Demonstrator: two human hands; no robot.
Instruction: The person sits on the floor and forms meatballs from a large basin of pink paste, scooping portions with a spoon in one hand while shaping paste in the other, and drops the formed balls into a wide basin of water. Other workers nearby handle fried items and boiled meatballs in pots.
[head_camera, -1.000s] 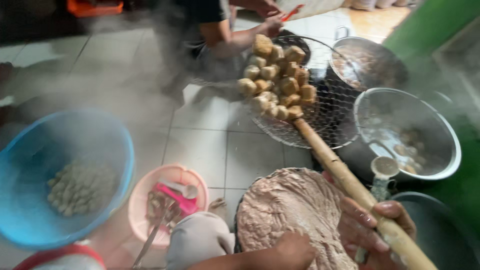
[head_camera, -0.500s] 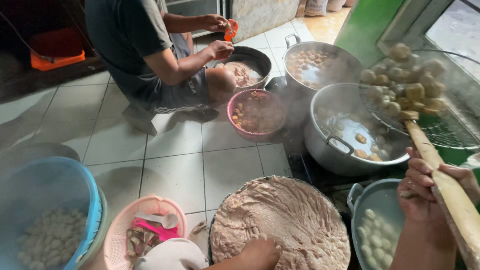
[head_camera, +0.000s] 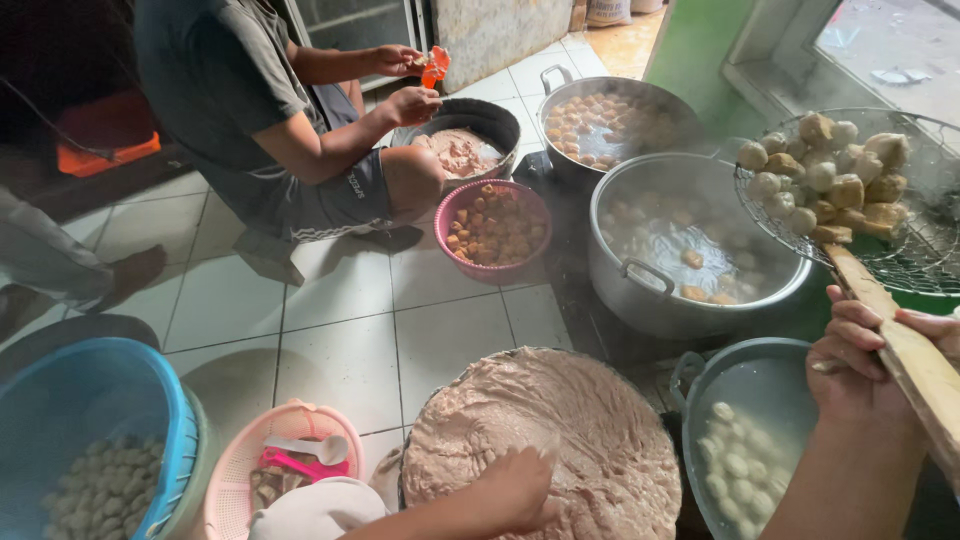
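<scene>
Daylight enters from the window (head_camera: 880, 50) at the upper right, brightening the wire skimmer (head_camera: 850, 190) and the rim of the large steel pot (head_camera: 640, 290). The tiled floor (head_camera: 330, 330) shows soft, pale reflections and a dull shadow under the crouching person (head_camera: 250, 110). The upper left corner falls into deep shade. Steam hazes the pot's surface. The hand (head_camera: 515, 490) at the bottom edge is motion-blurred; wide-angle stretch bends the blue basket (head_camera: 150, 400) at lower left.

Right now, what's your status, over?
Left hand and right hand shut on skimmer handle. Skimmer full of fried balls, raised beside big pot. Nothing between.
</scene>
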